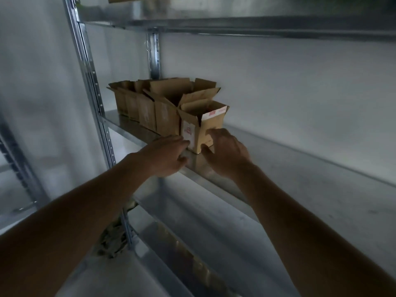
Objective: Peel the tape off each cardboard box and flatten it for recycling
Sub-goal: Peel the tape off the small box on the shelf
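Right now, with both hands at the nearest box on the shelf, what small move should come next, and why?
Probably close both hands on the nearest box and draw it off the shelf. The left hand touches its labelled side, the right hand curls at its front, and it stands upright, flaps open, not yet flattened.

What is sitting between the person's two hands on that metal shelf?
In the head view, the nearest open cardboard box of the row stands between the left hand and the right hand, both at its lower sides.
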`<state>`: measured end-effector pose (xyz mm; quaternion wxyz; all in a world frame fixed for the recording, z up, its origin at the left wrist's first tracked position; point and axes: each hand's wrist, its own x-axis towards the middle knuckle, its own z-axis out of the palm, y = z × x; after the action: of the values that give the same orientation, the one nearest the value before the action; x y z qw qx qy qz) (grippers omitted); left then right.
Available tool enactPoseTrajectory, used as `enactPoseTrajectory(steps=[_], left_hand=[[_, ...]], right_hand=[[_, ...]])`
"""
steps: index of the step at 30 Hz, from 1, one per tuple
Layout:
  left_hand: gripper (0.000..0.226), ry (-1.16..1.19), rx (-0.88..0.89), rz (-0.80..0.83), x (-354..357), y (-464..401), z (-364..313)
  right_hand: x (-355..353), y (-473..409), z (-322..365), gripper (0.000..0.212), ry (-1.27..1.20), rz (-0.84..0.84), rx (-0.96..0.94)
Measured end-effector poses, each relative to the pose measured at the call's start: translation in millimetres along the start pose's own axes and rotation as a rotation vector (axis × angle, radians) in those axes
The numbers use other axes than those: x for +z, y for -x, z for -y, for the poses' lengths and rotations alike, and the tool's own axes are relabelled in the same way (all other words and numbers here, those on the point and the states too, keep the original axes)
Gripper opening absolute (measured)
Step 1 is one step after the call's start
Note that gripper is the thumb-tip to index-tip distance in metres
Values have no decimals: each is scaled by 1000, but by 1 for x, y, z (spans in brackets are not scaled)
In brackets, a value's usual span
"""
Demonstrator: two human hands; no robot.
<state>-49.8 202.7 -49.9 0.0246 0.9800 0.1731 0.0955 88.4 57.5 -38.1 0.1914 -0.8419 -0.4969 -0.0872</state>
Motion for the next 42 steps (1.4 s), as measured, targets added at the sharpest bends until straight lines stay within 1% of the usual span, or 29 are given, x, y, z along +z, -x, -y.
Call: enactPoseTrajectory(steps=[2, 6, 8, 10, 12, 15, 18, 22, 26, 27, 30, 32, 33, 38, 42], left_hand=[[50, 23, 11, -28, 6, -20, 18], [44, 36, 20, -35, 14, -50, 46], [38, 52, 43, -56, 13, -61, 56], [39, 55, 81, -72, 14, -71, 63], [40, 33, 104, -101, 17, -78, 69], [30, 3, 149, -201, 20, -88, 76], [25, 21, 207, -246, 20, -95, 79], [28, 32, 308, -237, 20, -103, 75], [32, 82, 395, -126, 14, -112, 72], [36, 97, 419, -94, 13, -113, 72], [48, 100, 477, -15, 9, -115, 71], [46, 107, 478, 14, 9, -117, 70], [45, 107, 476, 21, 9, -118, 68], [43, 81, 435, 37, 4, -119, 63], [41, 71, 431, 4, -4, -121, 57]], right_hand=[[9, -23, -2, 57, -30, -19, 10], [26, -52, -6, 73, -85, -69, -7], [32, -64, -7, 75, -112, -110, -3], [36, -73, -6, 68, -110, -150, 23], [36, -80, -6, 51, -63, -182, 41], [30, -86, -15, 26, -33, -236, 52], [21, -84, -27, 19, -43, -219, 132], [17, -73, -33, 30, -52, -258, 280], [26, -66, -25, 35, -165, -327, 406], [31, -65, -21, 41, -206, -342, 424], [45, -64, -8, 68, -376, -416, 466], [53, -68, 0, 82, -435, -485, 513], [57, -70, 4, 85, -437, -521, 546], [68, -80, 12, 82, -404, -634, 661], [62, -73, 12, 81, -340, -657, 665]])
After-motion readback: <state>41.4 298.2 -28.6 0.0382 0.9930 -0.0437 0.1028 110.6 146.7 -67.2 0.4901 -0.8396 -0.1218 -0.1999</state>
